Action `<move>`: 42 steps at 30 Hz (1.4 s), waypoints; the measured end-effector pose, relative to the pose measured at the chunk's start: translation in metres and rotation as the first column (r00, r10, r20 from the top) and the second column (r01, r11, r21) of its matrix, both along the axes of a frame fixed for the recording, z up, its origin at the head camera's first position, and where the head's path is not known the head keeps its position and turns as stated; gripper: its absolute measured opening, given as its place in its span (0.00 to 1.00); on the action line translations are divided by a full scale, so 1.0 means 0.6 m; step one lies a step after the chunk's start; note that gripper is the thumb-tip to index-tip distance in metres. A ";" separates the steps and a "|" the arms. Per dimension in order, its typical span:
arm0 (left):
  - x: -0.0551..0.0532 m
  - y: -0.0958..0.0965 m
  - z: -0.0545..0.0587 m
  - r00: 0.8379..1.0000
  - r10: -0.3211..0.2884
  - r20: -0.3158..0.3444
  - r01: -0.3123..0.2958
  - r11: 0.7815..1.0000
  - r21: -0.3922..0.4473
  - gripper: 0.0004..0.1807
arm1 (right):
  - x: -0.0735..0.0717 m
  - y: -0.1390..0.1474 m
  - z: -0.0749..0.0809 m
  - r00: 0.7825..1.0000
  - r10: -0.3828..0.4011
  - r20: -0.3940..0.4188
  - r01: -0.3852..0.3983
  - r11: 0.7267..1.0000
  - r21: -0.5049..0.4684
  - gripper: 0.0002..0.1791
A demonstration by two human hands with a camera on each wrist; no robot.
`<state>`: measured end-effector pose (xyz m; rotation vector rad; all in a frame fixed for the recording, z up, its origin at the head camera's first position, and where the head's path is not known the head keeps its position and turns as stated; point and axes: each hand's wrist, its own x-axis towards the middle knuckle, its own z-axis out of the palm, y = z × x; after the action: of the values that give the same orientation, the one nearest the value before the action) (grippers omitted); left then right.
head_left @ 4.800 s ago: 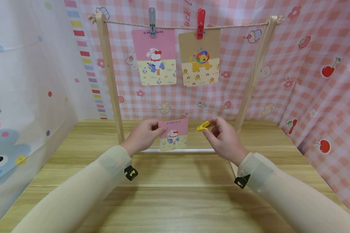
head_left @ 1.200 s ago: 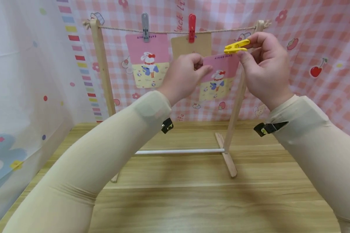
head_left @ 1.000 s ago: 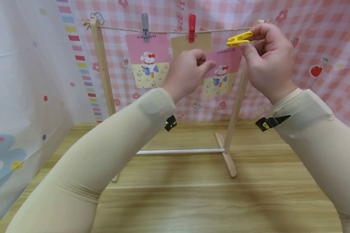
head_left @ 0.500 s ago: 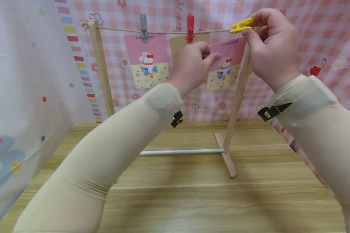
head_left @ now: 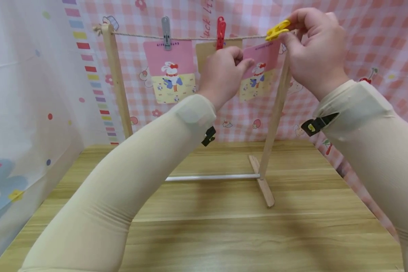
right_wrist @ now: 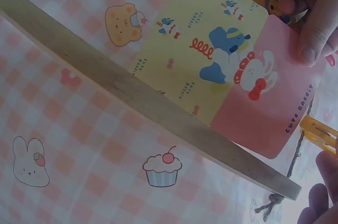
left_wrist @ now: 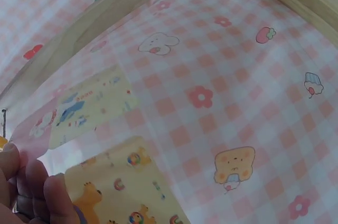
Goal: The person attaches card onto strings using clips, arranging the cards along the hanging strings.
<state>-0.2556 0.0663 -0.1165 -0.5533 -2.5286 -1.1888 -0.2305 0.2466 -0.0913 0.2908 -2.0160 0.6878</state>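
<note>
My left hand pinches the left edge of a pink-and-yellow rabbit card between thumb and fingers, just below the twine line. In my right hand a yellow clothespin is pinched by its handles. Its nose is at the twine, close to the card's top edge; the right wrist view shows the clothespin right beside the card's pink end. To the left hang a matching rabbit card under a grey clothespin and a brown lion card under a red clothespin. My left hand hides much of the lion card.
Two wooden posts carry the twine, the right post partly behind my right hand and the held card. A white rod joins them low down, above the wood-grain table. A pink checked cloth hangs behind.
From low over the table, both hands have risen to the twine with the card and yellow clothespin. Over the last second they rose further, bringing the clothespin's nose to the twine.
</note>
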 end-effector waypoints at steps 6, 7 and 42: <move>-0.004 -0.001 0.001 1.000 0.012 0.018 -0.012 1.000 0.003 0.15 | 0.008 -0.006 0.005 0.998 -0.022 0.057 0.021 0.999 0.024 0.13; -0.005 -0.001 0.001 1.000 0.012 0.021 -0.012 1.000 0.003 0.15 | 0.010 -0.007 0.005 0.998 -0.026 0.063 0.024 0.999 0.029 0.13; -0.014 -0.002 -0.002 0.998 0.060 0.029 -0.060 0.998 -0.005 0.17 | -0.001 0.013 0.026 0.982 0.026 0.189 -0.048 0.992 0.116 0.14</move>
<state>-0.2637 0.0649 -0.1178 -0.4613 -2.5536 -1.1792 -0.2311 0.2544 -0.0759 0.3463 -2.2414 0.6378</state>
